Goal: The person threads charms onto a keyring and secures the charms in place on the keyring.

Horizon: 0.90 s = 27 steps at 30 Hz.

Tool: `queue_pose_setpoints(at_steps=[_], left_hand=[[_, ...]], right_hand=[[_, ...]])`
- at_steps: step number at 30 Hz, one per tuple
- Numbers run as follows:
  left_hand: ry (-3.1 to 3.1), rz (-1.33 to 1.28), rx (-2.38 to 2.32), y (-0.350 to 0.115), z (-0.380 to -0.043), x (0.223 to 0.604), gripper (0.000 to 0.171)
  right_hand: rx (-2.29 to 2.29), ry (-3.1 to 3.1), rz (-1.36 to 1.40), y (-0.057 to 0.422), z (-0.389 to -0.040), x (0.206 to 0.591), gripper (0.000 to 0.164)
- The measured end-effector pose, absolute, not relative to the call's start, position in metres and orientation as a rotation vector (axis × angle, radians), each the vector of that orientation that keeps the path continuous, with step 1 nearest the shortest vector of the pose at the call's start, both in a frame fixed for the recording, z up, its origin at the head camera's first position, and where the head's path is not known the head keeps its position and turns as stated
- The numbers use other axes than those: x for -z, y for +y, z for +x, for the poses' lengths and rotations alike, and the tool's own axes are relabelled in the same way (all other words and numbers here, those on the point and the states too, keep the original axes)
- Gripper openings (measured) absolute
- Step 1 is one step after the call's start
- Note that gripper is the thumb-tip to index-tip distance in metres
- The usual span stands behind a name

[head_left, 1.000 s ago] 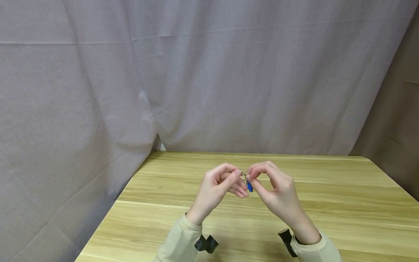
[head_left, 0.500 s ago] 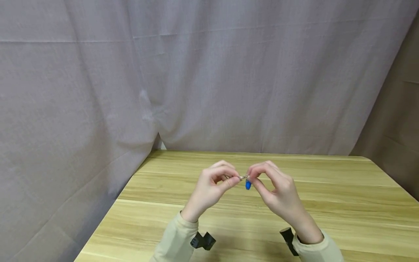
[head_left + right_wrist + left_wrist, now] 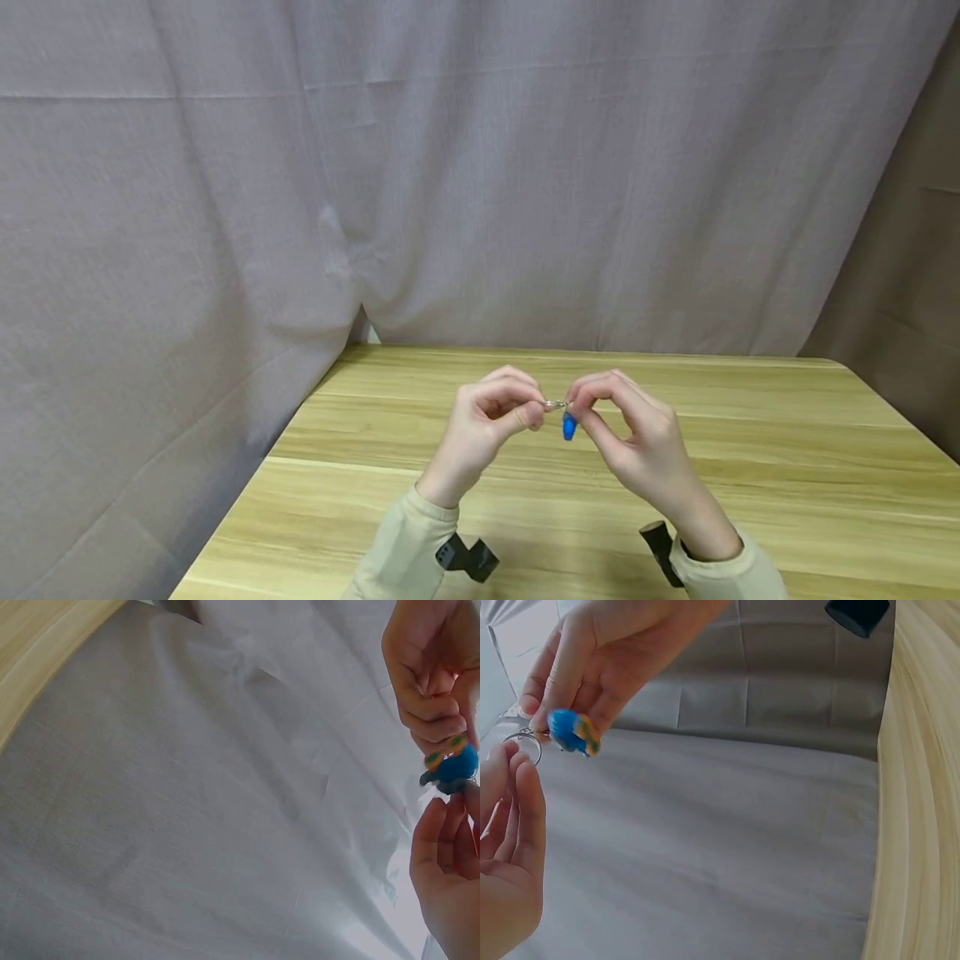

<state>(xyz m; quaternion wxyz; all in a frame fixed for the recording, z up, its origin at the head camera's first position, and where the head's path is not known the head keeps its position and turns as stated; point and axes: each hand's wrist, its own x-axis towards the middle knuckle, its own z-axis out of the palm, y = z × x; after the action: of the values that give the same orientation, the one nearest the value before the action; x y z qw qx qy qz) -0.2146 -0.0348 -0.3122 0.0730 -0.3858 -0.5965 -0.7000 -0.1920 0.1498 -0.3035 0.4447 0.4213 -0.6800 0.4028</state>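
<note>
"What stood furthest left?"

"Grey cloth point(image 3: 187, 208), hanging in folds there and across the back; I couldn't tell whether it was one sheet or several. Then one pale left sleeve point(image 3: 405, 542) and one black piece point(image 3: 468, 557) at that wrist."

"And the hands?"

"Two. The left hand point(image 3: 476, 429) came first, its grip narrow, thumb and fingertips pinching a metal ring point(image 3: 555, 405)."

"How many rings?"

"One round one that I could make out. The bits of metal joining it were too small to count."

"Next along?"

"One blue charm point(image 3: 569, 427), with orange and green at one end in the right wrist view. It hung just beside the ring, between the two hands, up off the bench point(image 3: 337, 517)."

"Who had hold of it?"

"The right hand point(image 3: 641, 437). That grip was narrow too, thumb and forefinger meeting at the charm's upper end, by the metal. Exactly where they touched was too small to tell."

"Past that?"

"A second black piece point(image 3: 660, 552), at the right wrist, then one right sleeve point(image 3: 731, 575), pale like the other. That made two of each."

"And furthest right?"

"Darker brown cloth point(image 3: 900, 275), beyond the single wood-grained bench."
</note>
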Motion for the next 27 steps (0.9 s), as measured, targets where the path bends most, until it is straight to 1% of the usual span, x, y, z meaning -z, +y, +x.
queue_pose_setpoints(at_steps=[4, 8, 10, 15, 22, 27], left_hand=[[-1.743, -1.152, 2.213, -0.034, -0.215, 0.313, 0.032], [-1.670, -1.196, 2.333, -0.030, -0.216, 0.316, 0.042], [-1.624, -1.244, 2.382, -0.028, -0.216, 0.318, 0.045], [-1.600, -1.328, 2.379, -0.024, -0.215, 0.319, 0.036], [-1.792, -1.271, 2.336, -0.022, -0.214, 0.320, 0.035], [-1.838, -1.276, 2.272, -0.024, -0.215, 0.319, 0.027]], right_hand=[[-1.030, -1.674, 1.061, 0.149, -0.192, 0.304, 0.025], [-1.057, -1.656, 1.078, 0.150, -0.192, 0.303, 0.023], [-1.065, -1.644, 1.084, 0.151, -0.192, 0.302, 0.022], [-1.052, -1.631, 1.083, 0.152, -0.192, 0.301, 0.024], [-1.020, -1.634, 1.093, 0.153, -0.192, 0.302, 0.025], [-1.012, -1.614, 1.148, 0.154, -0.193, 0.301, 0.022]])
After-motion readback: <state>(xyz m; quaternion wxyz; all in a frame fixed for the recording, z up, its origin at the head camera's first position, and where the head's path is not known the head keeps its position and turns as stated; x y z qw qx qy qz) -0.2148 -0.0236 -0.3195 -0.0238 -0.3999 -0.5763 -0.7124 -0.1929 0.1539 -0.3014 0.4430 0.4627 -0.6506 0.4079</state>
